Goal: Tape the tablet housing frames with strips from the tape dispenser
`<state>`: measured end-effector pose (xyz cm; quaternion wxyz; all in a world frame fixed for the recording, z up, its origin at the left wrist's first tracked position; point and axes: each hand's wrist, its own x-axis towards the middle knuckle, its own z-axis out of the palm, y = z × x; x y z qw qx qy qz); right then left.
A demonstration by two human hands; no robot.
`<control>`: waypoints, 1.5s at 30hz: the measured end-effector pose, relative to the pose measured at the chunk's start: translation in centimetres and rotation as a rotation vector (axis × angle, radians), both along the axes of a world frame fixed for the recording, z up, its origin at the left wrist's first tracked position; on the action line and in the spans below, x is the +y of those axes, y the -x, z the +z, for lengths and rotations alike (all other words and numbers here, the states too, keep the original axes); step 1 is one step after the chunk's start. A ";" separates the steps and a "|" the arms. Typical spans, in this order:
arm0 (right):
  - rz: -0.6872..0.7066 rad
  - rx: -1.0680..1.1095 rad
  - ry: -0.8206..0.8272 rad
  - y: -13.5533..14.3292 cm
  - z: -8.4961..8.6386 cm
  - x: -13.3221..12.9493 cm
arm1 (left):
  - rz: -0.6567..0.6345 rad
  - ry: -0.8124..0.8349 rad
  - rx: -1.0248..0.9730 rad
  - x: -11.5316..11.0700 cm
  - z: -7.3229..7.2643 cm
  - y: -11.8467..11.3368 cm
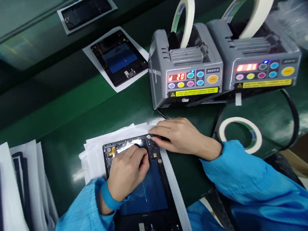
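Two hands over one opened black tablet (pixel 154 192), on stacked white sheets (pixel 94 156) atop the green surface (pixel 67 170).
Left hand (pixel 128 170): bent over tablet's upper part, fingers curled in; fingertips partly hidden, cannot tell whether pinching anything. Right hand (pixel 179 136): at tablet's upper right corner, thumb and forefinger beside a small pale piece (pixel 148 136); cannot tell whether pinched. Beyond: two grey tape dispensers (pixel 188 76), side by side, upright pale roll in each, displays lit red. Near right sleeve (pixel 237 173): loose tape roll (pixel 224 132), flat. Left of dispensers: second opened tablet (pixel 119 57), on white paper.
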<state>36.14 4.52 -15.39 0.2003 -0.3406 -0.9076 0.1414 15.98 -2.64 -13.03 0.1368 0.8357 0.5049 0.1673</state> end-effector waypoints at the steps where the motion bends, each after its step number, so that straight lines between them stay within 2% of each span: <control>1: 0.000 0.000 -0.004 0.0 0.0 0.0 | 0.001 0.003 -0.003 0.0 0.0 0.0; 21: -0.002 -0.025 0.015 0.0 0.3 0.1 | 0.008 0.018 -0.010 0.1 -0.1 0.0; 29: -0.007 -0.051 0.019 -0.1 0.3 0.4 | -0.023 -0.027 0.006 0.6 0.0 -0.1; 40: -0.017 -0.017 -0.122 -0.1 1.3 -0.6 | -0.016 -0.010 -0.010 0.4 -0.3 0.0; 45: -0.020 0.000 -0.136 0.0 1.3 -0.9 | -0.021 0.000 -0.016 0.3 -0.5 0.1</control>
